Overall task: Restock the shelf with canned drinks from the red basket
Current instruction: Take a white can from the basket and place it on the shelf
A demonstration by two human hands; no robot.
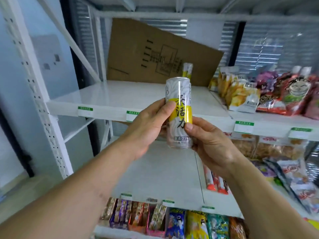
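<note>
Upright in both hands, a slim white-and-yellow can [179,114] is held in front of the white shelf [110,99], long axis vertical, label toward the camera. Left hand [148,125] wraps its grip around the can's middle; right hand [210,144] pinches the lower part. Behind, a second can [187,70] stands before a leaning cardboard sheet [155,52]; snack bags [241,92] crowd the right.

Both hands hold a can [179,114] upright before the shelf [120,95]; a second can [187,70] stands on it against cardboard [155,50], snack bags [259,90] right.
</note>
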